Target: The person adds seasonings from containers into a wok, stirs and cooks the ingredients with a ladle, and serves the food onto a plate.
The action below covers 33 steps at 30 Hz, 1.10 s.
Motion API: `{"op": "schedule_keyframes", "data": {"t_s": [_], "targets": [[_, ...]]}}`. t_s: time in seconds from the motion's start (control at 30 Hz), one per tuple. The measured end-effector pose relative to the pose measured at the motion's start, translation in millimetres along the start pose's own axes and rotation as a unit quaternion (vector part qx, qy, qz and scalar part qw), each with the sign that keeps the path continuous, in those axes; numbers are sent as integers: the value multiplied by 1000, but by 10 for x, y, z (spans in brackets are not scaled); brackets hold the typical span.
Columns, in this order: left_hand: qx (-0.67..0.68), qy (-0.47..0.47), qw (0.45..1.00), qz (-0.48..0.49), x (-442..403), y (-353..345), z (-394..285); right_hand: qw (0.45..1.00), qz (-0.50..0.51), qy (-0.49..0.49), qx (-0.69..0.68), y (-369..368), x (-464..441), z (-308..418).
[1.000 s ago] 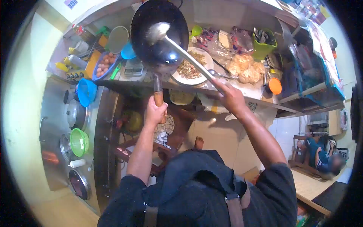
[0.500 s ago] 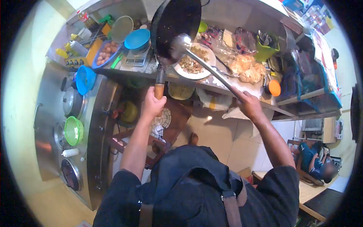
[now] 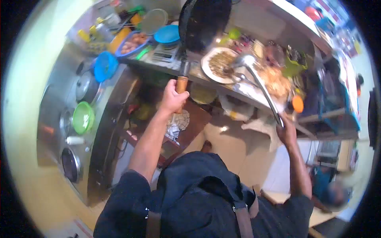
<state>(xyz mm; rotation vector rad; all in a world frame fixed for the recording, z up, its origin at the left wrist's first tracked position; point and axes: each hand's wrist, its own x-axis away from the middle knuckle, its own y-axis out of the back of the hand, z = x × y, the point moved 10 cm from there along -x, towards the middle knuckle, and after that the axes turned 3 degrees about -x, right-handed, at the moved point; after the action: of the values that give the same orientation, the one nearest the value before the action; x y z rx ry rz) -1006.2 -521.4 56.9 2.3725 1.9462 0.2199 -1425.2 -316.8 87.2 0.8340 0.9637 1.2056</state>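
Observation:
My left hand [image 3: 174, 98] is closed around the wooden handle of a black wok [image 3: 205, 24], which is tilted up on its side at the back of the counter. In my right hand [image 3: 287, 129] is the handle end of a long metal ladle [image 3: 262, 85]. The ladle's bowl hangs to the right of a white plate [image 3: 205, 66]. Brownish, chopped-looking food [image 3: 222, 64] lies on the plate, just right of the wok's handle. Motion blur hides finer detail of the food.
A blue bowl [image 3: 166, 35] rests on a kitchen scale [image 3: 163, 54], beside a basket of eggs [image 3: 134, 43]. Bagged food [image 3: 274, 81] and an orange-topped item [image 3: 297, 104] are to the right. Another person [image 3: 333, 194] sits at far right. A green basket [image 3: 83, 118] stands left.
The ladle has moved from the wok's edge over to the right side of the plate, with my right hand moving right. The whole view has turned, shifting the counter rightward. The wok stays tilted.

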Motion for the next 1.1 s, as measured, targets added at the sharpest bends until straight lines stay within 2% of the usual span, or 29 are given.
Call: {"op": "schedule_keyframes", "data": {"t_s": [0.03, 0.07, 0.1, 0.13, 0.17, 0.23, 0.27, 0.33, 0.4, 0.43, 0.5, 0.6, 0.67, 0.77, 0.83, 0.87, 0.9, 0.97, 1.0, 1.03, 1.1], "targets": [[37, 32, 999, 14, 81, 121, -26, 995, -46, 50, -72, 43, 99, 169], [87, 58, 994, 38, 226, 229, -80, 979, -32, -20, -202, -66, 149, 183], [143, 51, 988, 17, 404, 389, -170, 940, 18, -73, -333, -175, 156, 369], [192, 94, 976, 28, 636, 534, -201, 881, 53, -138, -449, -281, 188, 553], [229, 99, 967, 50, 878, 714, -336, 802, 116, -193, -553, -345, 204, 903], [335, 111, 934, 60, 1387, 1117, -541, 710, 164, -199, -655, -563, 172, 1487], [338, 105, 935, 26, 1644, 1445, -519, 694, 183, -196, -669, -737, 146, 1744], [454, 65, 885, 80, 2172, 1892, -619, 696, 228, -216, -646, -1084, 167, 2294], [475, 40, 879, 23, 2773, 2469, -733, 708, 285, -220, -608, -1145, 351, 2949], [484, 26, 875, -2, 3020, 2746, -707, 746, 304, -204, -556, -1201, 414, 3341], [427, 2, 899, -94, 3555, 3376, -623, 665, 406, -206, -592, -1456, 564, 3936], [393, -19, 902, -177, 4184, 4210, -492, 653, 466, -154, -576, -1727, 645, 4825], [348, 1, 868, -354, 4661, 4915, -271, 650, 499, -133, -557, -1881, 738, 5285], [333, -33, 841, -426, 5119, 5809, 127, 662, 534, -105, -515, -2036, 830, 5876], [371, -34, 822, -432, 5287, 6270, 435, 656, 561, -70, -499, -2125, 847, 6223], [405, -29, 807, -429, 5369, 6493, 600, 680, 579, -50, -447, -2189, 812, 6326], [395, -42, 822, -408, 5418, 6694, 710, 669, 601, -35, -435, -2246, 842, 6474], [448, -35, 788, -421, 5474, 7054, 996, 669, 596, -52, -442, -2345, 747, 6737], [448, -34, 786, -425, 5531, 7199, 1167, 643, 611, -57, -457, -2361, 753, 6916], [464, -30, 775, -428, 5564, 7343, 1353, 643, 610, -61, -459, -2450, 687, 7000], [481, -17, 764, -430, 5552, 7575, 1590, 624, 652, 14, -430, -2604, 659, 7260]]}}
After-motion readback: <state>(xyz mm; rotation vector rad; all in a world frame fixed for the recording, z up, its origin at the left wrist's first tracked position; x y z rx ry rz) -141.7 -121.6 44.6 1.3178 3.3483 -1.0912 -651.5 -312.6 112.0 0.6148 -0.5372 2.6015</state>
